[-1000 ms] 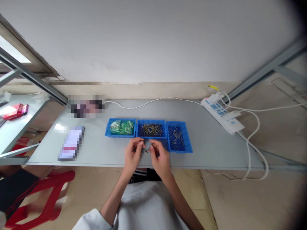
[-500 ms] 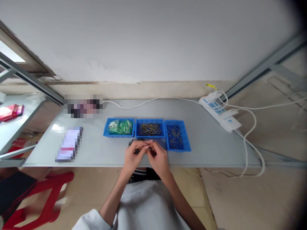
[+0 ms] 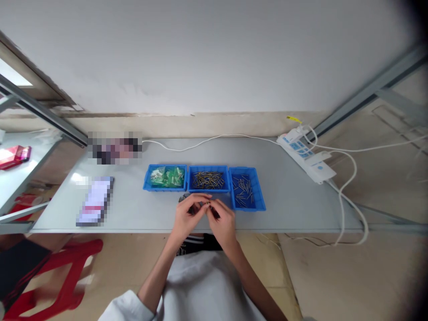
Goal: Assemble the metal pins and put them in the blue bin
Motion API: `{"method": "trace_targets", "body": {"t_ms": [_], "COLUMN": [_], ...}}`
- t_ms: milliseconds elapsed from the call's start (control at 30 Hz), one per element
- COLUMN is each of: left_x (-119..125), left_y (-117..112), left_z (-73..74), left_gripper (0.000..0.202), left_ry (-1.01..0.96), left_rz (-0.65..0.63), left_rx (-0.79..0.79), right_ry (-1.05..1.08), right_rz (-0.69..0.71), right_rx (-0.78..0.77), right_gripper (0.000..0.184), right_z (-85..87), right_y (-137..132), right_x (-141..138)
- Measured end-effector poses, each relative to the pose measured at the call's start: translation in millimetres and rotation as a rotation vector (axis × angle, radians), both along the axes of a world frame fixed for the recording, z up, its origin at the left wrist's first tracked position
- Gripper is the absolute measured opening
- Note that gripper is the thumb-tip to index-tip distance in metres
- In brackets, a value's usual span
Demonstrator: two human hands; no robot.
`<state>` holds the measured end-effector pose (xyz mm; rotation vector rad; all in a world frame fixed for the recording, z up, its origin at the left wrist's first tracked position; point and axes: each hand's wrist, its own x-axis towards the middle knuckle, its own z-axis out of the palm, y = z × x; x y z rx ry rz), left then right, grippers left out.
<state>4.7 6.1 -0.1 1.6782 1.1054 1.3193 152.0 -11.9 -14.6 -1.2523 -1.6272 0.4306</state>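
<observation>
My left hand and my right hand meet fingertip to fingertip over the near edge of the grey table. Both pinch small dark metal pins between them; the pieces are too small to make out well. Just beyond my fingers stand three blue trays in a row: the left tray holds green and white parts, the middle tray holds brass pins, the right tray holds silver pins. A small dark pile of parts lies on the table by my left hand.
A white power strip with white cables lies at the back right. A blurred flat object and another blurred patch sit at the left. A red plastic stool stands on the floor at the left. Metal frame bars run along both sides.
My hands have drawn together, from slightly apart to fingertips touching. The view has shifted a little.
</observation>
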Motion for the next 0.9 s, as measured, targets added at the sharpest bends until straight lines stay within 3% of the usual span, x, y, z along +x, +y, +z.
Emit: {"method": "trace_targets", "body": {"t_ms": [333,633,767,900], "left_x": [-2.1,-3.6,-3.1,-2.4], "left_y": [0.3,0.9,-0.6,-4.6], "left_z": [-1.4,-5.2,-2.5,-1.5], "left_gripper": [0.005,0.013,0.016,0.026], "left_ry": [0.019,0.001,-0.007,-0.103], "left_rz": [0.073,0.071,0.111,0.263], "left_rx": [0.068,0.056,0.041,-0.082], "right_ry": [0.167,0.102,0.043,0.041], "right_rz": [-0.063,-0.071,-0.07,-0.179], "right_rx": [-0.095,0.089,0.15,0.143], "right_gripper": [0.018,0.016,0.011,0.017], "right_z": [-1.3,9.4,20.8,37.7], "right_y": [-2.4,-7.1,4.9,32.8], "right_x": [0.6,-5.8,-11.5,-12.2]}}
